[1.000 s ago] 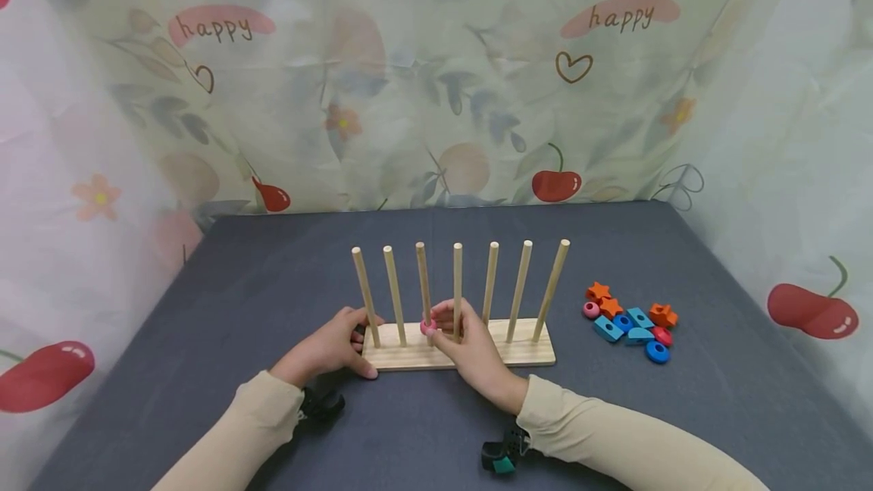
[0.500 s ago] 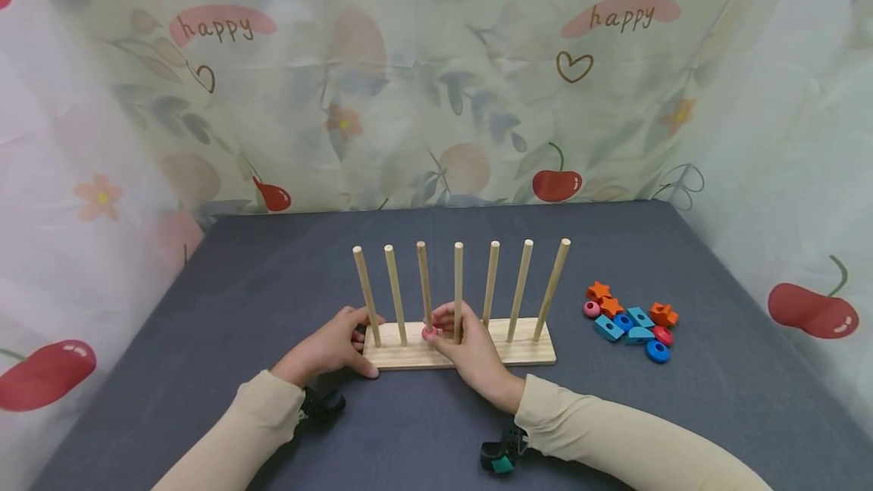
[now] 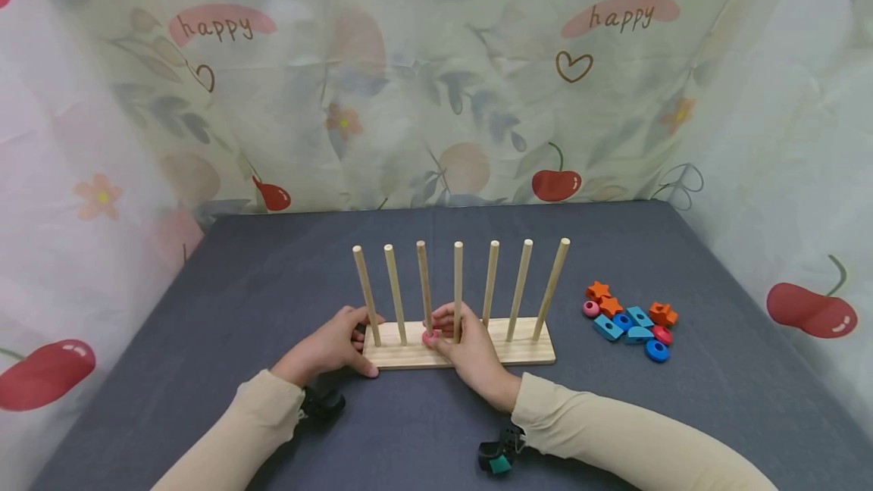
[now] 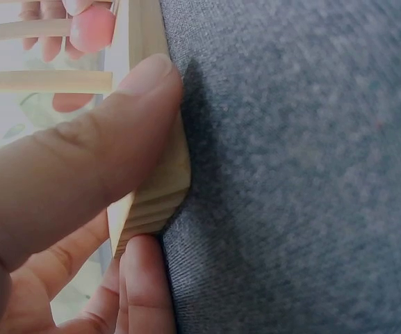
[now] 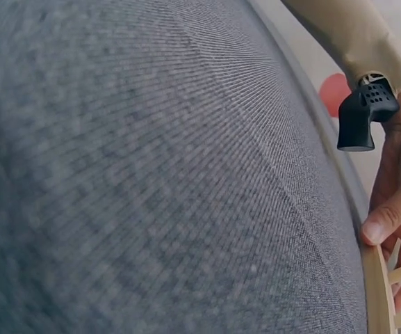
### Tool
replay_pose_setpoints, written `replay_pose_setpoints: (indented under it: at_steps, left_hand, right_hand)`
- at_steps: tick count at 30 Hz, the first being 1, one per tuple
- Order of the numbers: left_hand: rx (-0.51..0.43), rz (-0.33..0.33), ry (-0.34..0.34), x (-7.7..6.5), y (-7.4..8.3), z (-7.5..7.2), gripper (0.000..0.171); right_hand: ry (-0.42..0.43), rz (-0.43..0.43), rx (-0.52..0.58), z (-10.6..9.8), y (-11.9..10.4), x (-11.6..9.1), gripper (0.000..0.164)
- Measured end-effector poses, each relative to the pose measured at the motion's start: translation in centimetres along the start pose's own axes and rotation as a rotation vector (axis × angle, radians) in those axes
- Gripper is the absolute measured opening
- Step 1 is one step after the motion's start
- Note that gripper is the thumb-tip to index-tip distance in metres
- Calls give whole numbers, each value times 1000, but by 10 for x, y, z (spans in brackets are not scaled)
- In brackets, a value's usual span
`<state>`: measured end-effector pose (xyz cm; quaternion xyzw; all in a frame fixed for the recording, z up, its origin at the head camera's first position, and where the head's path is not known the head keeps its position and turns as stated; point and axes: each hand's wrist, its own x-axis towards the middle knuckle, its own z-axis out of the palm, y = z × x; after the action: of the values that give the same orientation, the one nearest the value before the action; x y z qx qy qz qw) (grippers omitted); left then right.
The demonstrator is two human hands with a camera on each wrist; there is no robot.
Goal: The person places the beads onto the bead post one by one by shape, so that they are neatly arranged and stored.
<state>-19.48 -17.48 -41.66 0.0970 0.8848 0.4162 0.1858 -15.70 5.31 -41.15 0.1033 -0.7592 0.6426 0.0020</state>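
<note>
A wooden peg board [image 3: 409, 358] with a row of upright pegs lies in front of me. My left hand [image 3: 330, 347] grips its left end; the left wrist view has the thumb [image 4: 144, 87] along the front edge and fingers at the end face. A round pink bead [image 3: 429, 339] is on the third peg from the left, low at the base. My right hand [image 3: 476, 353] reaches around the fourth peg and pinches this bead. Up close in the left wrist view, the pink bead [image 4: 92, 29] sits right at the board, fingertips touching it.
To the right of the board lies a loose group of beads: orange stars [image 3: 610, 306], blue blocks [image 3: 608, 328], blue rings [image 3: 658, 351], a pink bead [image 3: 590, 310] and a red one [image 3: 661, 336]. A dark cloth [image 3: 273, 271] covers the table. Printed curtains hang behind.
The pink bead has slid down the third peg to its base, with my right hand holding it and lowering slightly. My left hand has stayed in place on the board.
</note>
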Motion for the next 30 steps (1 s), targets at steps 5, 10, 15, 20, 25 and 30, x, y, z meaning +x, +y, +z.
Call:
replay_pose_setpoints:
  at_steps: [5,10,15,20,25,30]
  left_hand:
    - [-4,20,-4,0,-1,-1,76]
    - [-10,28,-2,0,-2,-1,76]
    - [-8,20,2,0,-2,-1,76]
    - [-10,11,-2,1,-2,0,75]
    - [-6,9,5,3,-4,1,75]
    - [6,6,12,4,-4,1,75]
  right_hand:
    - [-4,2,-9,0,-2,-1,26]
    - [-10,-1,-16,0,3,2,26]
    - [4,-4,-23,1,23,9,28]
    - [4,-10,-32,0,35,10,33]
    - [-42,-36,-74,-5,37,4,53]
    - [-154,-14,-143,-15,33,-5,75]
